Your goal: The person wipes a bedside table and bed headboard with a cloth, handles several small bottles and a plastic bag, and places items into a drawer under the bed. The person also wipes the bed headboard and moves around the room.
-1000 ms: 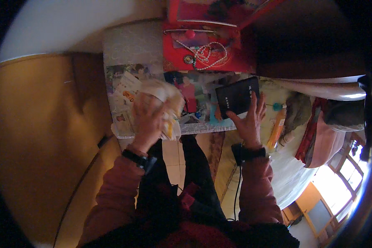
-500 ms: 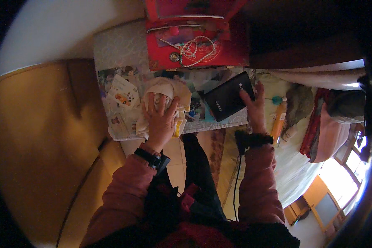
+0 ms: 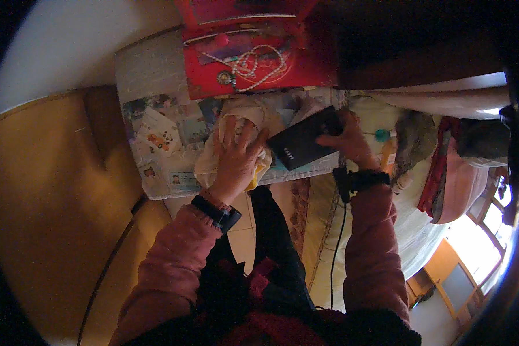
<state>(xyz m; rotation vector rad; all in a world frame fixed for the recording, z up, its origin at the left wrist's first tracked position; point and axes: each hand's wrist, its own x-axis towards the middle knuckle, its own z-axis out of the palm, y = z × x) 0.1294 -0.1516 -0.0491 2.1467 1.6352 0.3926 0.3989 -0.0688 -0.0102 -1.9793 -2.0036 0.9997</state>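
Note:
My left hand (image 3: 234, 165) presses a bunched cream cloth (image 3: 258, 113) onto the small table (image 3: 150, 60), its fingers bent into the folds. A bit of yellow shows at the cloth's near side. My right hand (image 3: 354, 141) grips a flat, black, book-like case (image 3: 297, 145) by its right end, thumb on top and fingers round the far edge. The case is tilted over the table's right part; whether it fully clears the surface I cannot tell. Photos and a white card with an orange picture (image 3: 160, 136) lie on the tabletop, left of the cloth.
At the table's back stands an open red box (image 3: 314, 69) with a pale bead necklace (image 3: 282, 63) on it. To the right is a bed-like pale surface (image 3: 368, 118) holding an orange bottle (image 3: 388, 154) and folded cloths (image 3: 435, 173). A brown panel (image 3: 46, 173) stands left.
My right hand has closed round the black case and shifted it toward the cloth. My left hand and the cloth have slid right across the table. The view has moved slightly.

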